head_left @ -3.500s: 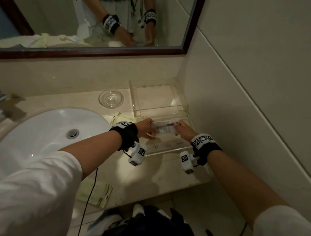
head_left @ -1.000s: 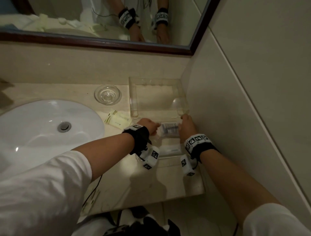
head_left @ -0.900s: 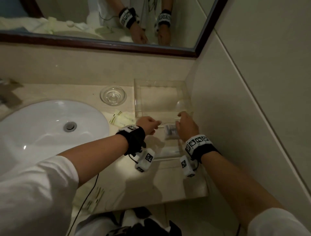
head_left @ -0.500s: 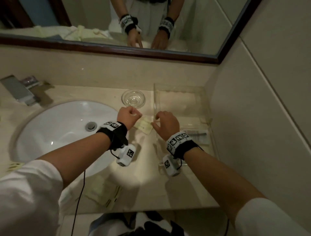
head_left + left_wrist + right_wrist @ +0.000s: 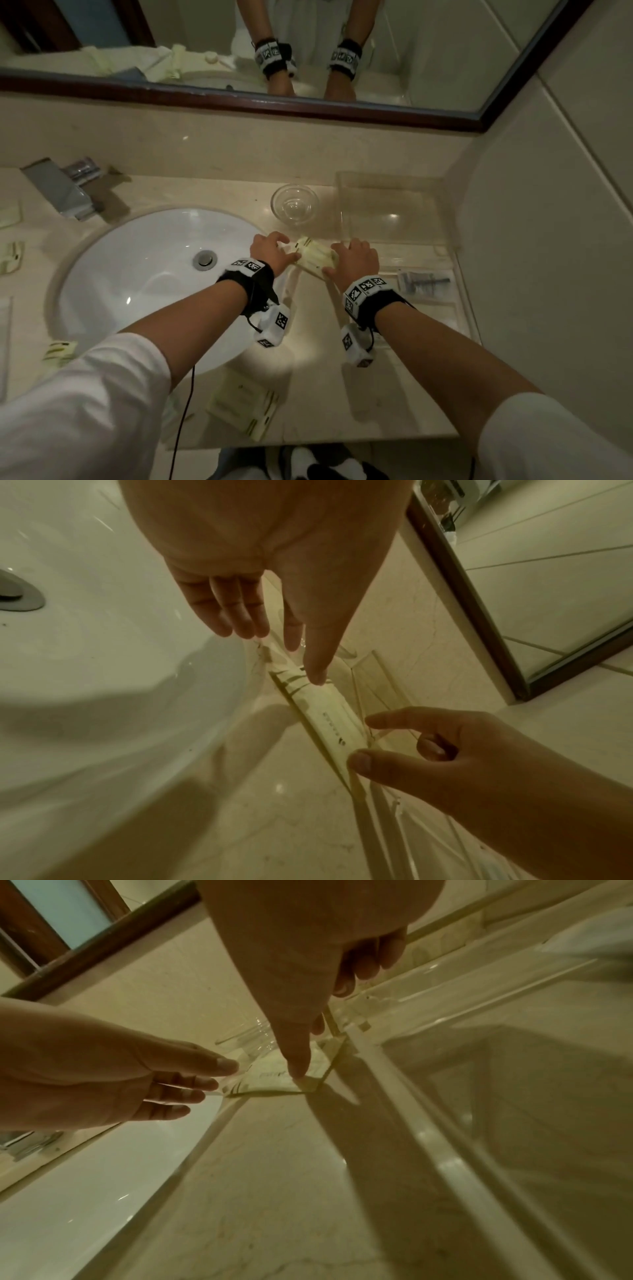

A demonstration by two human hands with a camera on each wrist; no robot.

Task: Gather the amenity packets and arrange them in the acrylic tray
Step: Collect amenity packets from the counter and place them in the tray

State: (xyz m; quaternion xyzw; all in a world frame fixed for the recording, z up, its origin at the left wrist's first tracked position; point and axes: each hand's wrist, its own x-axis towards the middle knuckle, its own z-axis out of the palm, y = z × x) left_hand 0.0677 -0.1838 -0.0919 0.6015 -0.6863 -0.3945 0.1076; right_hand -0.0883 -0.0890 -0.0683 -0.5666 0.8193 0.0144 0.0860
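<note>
A small stack of pale yellow amenity packets lies on the counter between the sink and the clear acrylic tray. My left hand touches its left end with straight fingers, the thumb tip resting on top. My right hand pinches the right end between thumb and forefinger. In the right wrist view the packets sit by the tray's corner. A clear-wrapped packet lies in the tray's front compartment; the back compartment holds nothing I can see.
The white sink is at left with a faucet behind it. A glass dish stands behind the hands. More yellow packets lie near the front edge and on the left counter. A wall bounds the right.
Both hands let go of the clear-wrapped packet, which stays in the tray's front compartment, and moved left to the yellow packets beside the sink.
</note>
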